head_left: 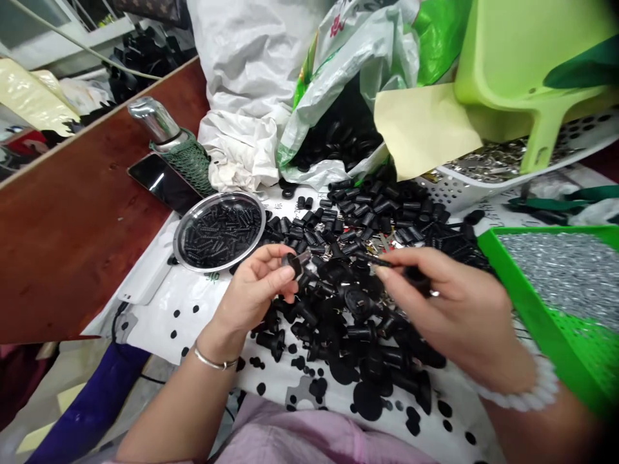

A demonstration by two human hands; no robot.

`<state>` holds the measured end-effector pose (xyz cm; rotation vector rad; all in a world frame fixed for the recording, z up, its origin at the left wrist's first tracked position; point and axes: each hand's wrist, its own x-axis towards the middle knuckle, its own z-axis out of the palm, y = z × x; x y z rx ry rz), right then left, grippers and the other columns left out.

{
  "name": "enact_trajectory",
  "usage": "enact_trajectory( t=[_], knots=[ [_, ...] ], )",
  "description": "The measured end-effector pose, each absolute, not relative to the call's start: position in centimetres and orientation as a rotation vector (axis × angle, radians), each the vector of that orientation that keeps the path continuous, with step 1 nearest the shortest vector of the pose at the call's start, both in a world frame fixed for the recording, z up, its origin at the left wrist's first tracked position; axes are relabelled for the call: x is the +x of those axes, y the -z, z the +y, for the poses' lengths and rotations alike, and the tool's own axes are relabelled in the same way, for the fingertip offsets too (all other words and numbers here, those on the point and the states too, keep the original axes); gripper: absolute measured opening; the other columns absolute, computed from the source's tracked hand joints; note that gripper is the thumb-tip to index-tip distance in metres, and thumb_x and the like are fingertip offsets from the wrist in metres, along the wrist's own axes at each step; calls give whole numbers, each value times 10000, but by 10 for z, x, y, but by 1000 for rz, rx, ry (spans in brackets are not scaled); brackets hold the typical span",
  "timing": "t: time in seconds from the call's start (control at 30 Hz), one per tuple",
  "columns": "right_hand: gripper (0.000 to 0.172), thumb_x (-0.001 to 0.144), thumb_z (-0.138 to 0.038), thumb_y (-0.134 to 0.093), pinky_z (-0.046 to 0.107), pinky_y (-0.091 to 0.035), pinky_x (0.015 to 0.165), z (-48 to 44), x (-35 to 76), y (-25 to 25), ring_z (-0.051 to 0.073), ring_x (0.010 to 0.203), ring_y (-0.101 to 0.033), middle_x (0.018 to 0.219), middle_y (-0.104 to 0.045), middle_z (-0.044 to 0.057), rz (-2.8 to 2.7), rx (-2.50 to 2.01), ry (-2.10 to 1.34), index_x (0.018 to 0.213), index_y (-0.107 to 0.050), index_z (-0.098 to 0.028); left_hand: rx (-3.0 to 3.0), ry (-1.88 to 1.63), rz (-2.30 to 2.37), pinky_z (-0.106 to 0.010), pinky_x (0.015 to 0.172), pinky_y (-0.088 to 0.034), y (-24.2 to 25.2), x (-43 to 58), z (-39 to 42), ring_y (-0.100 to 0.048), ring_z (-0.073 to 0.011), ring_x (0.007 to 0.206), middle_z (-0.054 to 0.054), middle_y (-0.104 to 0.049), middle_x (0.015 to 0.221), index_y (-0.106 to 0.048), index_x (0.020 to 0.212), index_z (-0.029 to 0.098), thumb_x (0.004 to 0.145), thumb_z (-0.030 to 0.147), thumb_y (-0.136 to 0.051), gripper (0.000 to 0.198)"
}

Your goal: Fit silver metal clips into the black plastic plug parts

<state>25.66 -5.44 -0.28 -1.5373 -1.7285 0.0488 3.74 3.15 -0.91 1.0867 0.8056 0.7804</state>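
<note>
My left hand (264, 277) pinches a small black round part (291, 261) with a shiny metal piece sticking out toward the right. In my right hand (449, 303), thumb and forefinger are closed on a thin black rod-like piece (374, 259) that points left. Another dark rounded part (416, 278) shows under the curled fingers of that hand; whether it is gripped there I cannot tell. Between and below both hands spreads a heap of black plastic parts (360, 332), some with round flanges. Behind it lie many short black cylinders (353, 209) mixed with small metal bits.
A round metal dish (176, 248) of black springs stands left. Beyond it are a phone (162, 182) and a metal-topped bottle (157, 122). A green tray (507, 270) of small silvery parts sits right. Plastic bags (358, 71), a white basket (464, 193) and a green dustpan (512, 58) are behind.
</note>
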Motion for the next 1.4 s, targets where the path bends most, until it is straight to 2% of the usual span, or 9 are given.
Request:
enact_trajectory(
  t=[0.1, 0.23, 0.5, 0.63, 0.77, 0.9, 1.07, 1.23, 1.4],
  knots=[
    [85, 835, -296, -562, 266, -448, 561, -52, 265, 3, 158, 572, -593, 742, -656, 0, -1594, -1623, -146, 888, -594, -238, 1449, -806, 1120, -185, 469, -440, 12, 8, 30, -524, -85, 553, -2, -566, 739, -561, 1007, 162, 688, 299, -715, 380],
    [92, 822, -315, -568, 262, -451, 583, -48, 263, 7, 149, 570, -588, 722, -645, -17, -1607, -1626, -187, 865, -601, -241, 2095, -742, 1462, -245, 583, -464, 26, -14, 25, -525, -106, 591, -24, -588, 827, -546, 1107, 192, 745, 337, -654, 404],
    [81, 819, -298, -594, 258, -461, 613, -48, 263, 13, 147, 599, -594, 767, -659, -20, -1641, -1597, -240, 886, -614, -256, 2632, -503, 1532, -342, 750, -485, 33, -10, 31, -625, -246, 870, -105, -680, 965, -586, 1118, 177, 810, 382, -572, 370],
    [69, 825, -290, -589, 248, -470, 591, -47, 261, 13, 145, 601, -605, 768, -665, -15, -1660, -1555, -255, 874, -617, -249, 2579, -670, 1507, -380, 832, -478, 23, -15, 29, -617, -264, 945, -127, -663, 1047, -607, 1085, 156, 801, 349, -590, 344],
    [73, 841, -255, -575, 231, -473, 585, -50, 252, 11, 138, 633, -618, 784, -670, -17, -1747, -1488, -351, 904, -610, -244, 2415, -888, 1251, -320, 810, -488, 3, 2, 12, -618, -200, 883, -92, -666, 1010, -615, 1060, 168, 790, 295, -623, 299],
    [104, 865, -186, -521, 220, -467, 627, -52, 241, 8, 119, 679, -614, 811, -659, -13, -1858, -1373, -510, 941, -586, -214, 2197, -827, 841, -241, 722, -497, -8, 39, -3, -609, -135, 790, -55, -663, 912, -599, 1091, 160, 792, 240, -630, 311],
    [94, 859, -173, -512, 235, -455, 639, -55, 236, 0, 125, 700, -596, 812, -632, -3, -1855, -1340, -559, 932, -565, -199, 1813, -792, 858, -191, 699, -486, 1, 58, -5, -609, -103, 757, -17, -672, 849, -657, 915, 184, 801, 194, -617, 121],
    [276, 833, -142, -478, 192, -458, 500, -65, 241, -16, 108, 618, -568, 817, -590, -21, -1713, -1343, -951, 1091, -456, -238, 1400, -769, 922, -138, 592, -465, 2, 54, -3, -583, -62, 630, 15, -647, 715, -644, 874, 180, 753, 224, -674, 132],
    [321, 871, -141, -451, 258, -498, 779, -65, 246, -10, 142, 920, -594, 1065, -609, 11, -1710, -1350, -876, 1171, -454, -254, 1293, -777, 899, -137, 586, -477, 0, 54, -2, -605, -64, 607, 15, -654, 662, -622, 833, 159, 751, 226, -677, 120]
  ],
)
